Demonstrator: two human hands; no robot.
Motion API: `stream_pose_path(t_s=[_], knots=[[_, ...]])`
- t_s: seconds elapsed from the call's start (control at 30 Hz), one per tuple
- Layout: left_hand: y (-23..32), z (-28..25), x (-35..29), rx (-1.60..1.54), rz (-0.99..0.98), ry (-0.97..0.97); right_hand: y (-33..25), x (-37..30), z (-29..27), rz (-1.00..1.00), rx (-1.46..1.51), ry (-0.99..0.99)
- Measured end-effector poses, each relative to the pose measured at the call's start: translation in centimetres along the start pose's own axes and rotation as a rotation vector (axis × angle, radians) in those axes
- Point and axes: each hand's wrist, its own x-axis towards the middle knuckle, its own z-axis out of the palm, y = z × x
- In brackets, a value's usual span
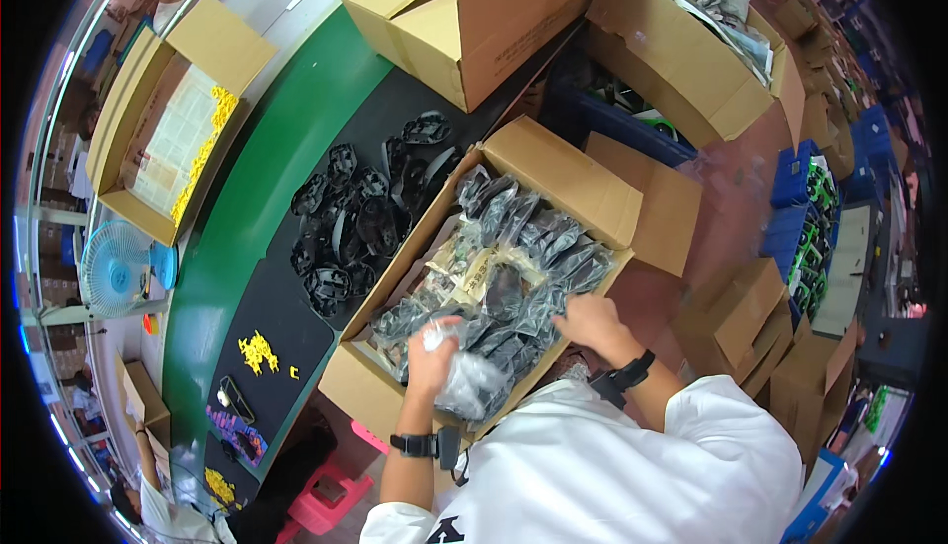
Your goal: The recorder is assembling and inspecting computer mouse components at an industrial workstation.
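While bags (538,297) fill the carton (563,171), left fingers (449,322) hold plastic (472,384).

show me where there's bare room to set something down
Free: the green tabletop between the brown cardboard carton holding yellow pieces and the matte black mat; also the mat between the black plastic parts and small yellow pile. Crowded: the open brown cardboard box, packed with clear-bagged dark parts near the left hand and right hand.
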Motion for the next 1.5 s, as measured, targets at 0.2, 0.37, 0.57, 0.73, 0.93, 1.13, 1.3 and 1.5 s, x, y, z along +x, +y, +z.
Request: stream_pose_path(t_s=[0.2, 0.37, 0.57, 0.73, 0.93, 1.13, 1.3, 1.5], knots=[[-1.9, 3.7, 11.5, 0.526, 0.311, 0.16, -4.0, 0.8, 1.7, -0.002, -0.043, -0.217], [-4.5, 6.1, 14.4, 0.735, 0.124, -0.07, -3.1, 0.5, 3.6, 0.035, -0.047, -0.053], [-6.4, 7.8, 12.8, 0.558, 0.271, -0.14, -3.5, 1.6, 5.6, 0.029, 0.532, 0.319], [-4.6, 8.0, 10.3, 0.661, 0.149, -0.34, -2.4, -1.0, 2.7, 0.13, 0.297, 0.269], [-5.5, 8.8, 10.2, 0.669, 0.121, -0.368, -0.2, 3.7, 1.6, 0.198, 0.071, -0.047], [-7.1, 7.8, 9.1, 0.522, 0.018, -0.272, -1.0, 4.4, 1.7, 0.417, 0.51, -0.137], [-6.3, 7.4, 5.4, 0.462, 0.051, -0.172, -0.2, 3.1, 2.7, 0.551, 1.081, 0.116], [-8.4, 6.4, 4.6, 0.339, 0.011, -0.159, -2.3, 2.9, 7.5, 0.215, 0.368, 0.187]])
